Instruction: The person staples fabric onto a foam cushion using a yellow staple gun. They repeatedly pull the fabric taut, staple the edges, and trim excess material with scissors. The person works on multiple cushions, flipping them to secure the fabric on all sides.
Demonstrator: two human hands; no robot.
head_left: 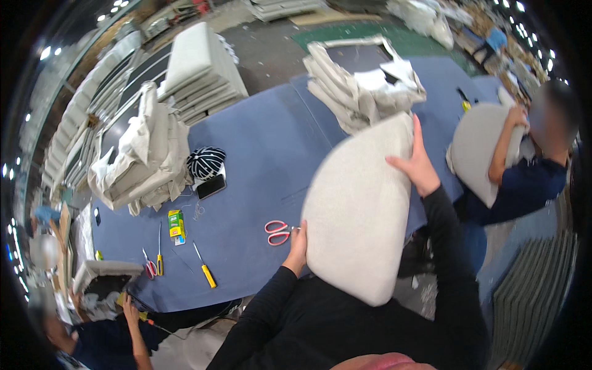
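A beige cushion (357, 209) sits tilted between the person's left fingers (301, 234), gripping its left edge, and right fingers (418, 137), gripping its upper-right edge. Scissors (279, 232) lie beside the left fingers on the tabletop (246, 160).

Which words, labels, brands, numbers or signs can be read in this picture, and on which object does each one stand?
No text can be quoted with certainty.
Green and yellow box: printing on its face, too small and blurred to read.
Black-and-white striped cap: no lettering that I can make out.
Dark phone: no readable text.
Pale cushioned panel held in both hands: no text visible.
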